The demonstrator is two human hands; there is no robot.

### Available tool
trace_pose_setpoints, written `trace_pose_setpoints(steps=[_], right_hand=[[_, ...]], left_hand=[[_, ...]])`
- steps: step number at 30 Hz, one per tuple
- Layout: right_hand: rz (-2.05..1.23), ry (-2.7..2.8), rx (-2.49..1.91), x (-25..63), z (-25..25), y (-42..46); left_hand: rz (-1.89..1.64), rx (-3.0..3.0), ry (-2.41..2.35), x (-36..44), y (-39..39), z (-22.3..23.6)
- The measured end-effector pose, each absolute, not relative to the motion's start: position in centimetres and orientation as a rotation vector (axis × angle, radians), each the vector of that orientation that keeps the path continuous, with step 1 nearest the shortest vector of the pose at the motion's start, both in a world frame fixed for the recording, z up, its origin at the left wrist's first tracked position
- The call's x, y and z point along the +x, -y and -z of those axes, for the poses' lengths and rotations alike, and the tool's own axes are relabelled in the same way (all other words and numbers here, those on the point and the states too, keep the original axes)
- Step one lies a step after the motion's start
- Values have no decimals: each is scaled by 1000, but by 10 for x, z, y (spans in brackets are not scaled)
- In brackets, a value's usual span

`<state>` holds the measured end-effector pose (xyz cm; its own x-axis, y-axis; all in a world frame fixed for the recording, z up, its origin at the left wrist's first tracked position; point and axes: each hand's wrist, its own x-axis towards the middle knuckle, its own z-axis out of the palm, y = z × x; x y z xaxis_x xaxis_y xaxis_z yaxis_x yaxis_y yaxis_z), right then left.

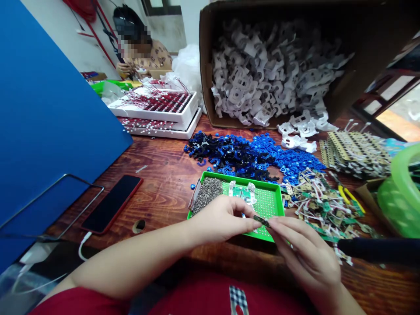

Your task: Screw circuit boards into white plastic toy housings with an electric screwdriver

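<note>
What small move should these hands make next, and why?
Perhaps bring the small piece toward the white part in the green tray. The left hand and right hand hold the piece at their fingertips, and the white part, bearing a green board, lies just beyond.

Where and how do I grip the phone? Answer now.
Probably best: pinch the phone across its long edges, toward the far end, coming from above and right; it lies flat with a white cable at its near end and a metal wire frame close to its left edge.
</note>
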<state>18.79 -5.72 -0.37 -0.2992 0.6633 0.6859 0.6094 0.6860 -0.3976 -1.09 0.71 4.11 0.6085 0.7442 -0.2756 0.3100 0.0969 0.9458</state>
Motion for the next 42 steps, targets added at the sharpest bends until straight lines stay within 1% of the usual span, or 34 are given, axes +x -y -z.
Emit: trace_pose_setpoints(steps=[4, 6, 8, 12, 15, 18, 21, 26, 31, 35, 40, 42], right_hand=[[-75, 1978, -970, 188, 4, 53], [-74, 1964, -999, 191, 8, 52], [-73, 1907, -1045, 195, 14, 50], [-26, 1711, -1105, 200, 29, 46], [-4, 1639, -1122, 200, 36, 43], [-12, 1638, -1135, 200, 39, 42], [-17, 1622, -1142, 202, 42, 42], [-77, 1568, -1166, 203, 46, 40], [-137, 1547, -1169, 200, 46, 41], [-108, 1550, -1177, 200, 45, 41], [-138, 1520, -1214, 202, 46, 40], [-154, 1517, -1218, 201, 46, 39]], left_hand=[[-355, 1664, -926, -15, -15, -47], [-338, 1804, -946, -29, -33, -49], [-397, 1956, -1068, -50, -63, -47], [-436, 2158, -1374, -96, -129, -26], [-326, 2303, -1477, -116, -151, -3], [-210, 2410, -1513, -124, -151, 14], [-148, 2478, -1563, -134, -140, 21], [-100, 2541, -1681, -150, -125, 15], [-3, 2568, -1685, -138, -131, 13], [117, 2536, -1760, -135, -139, 15], [193, 2450, -1985, -154, -138, -4], [190, 2448, -1979, -147, -138, -17]])
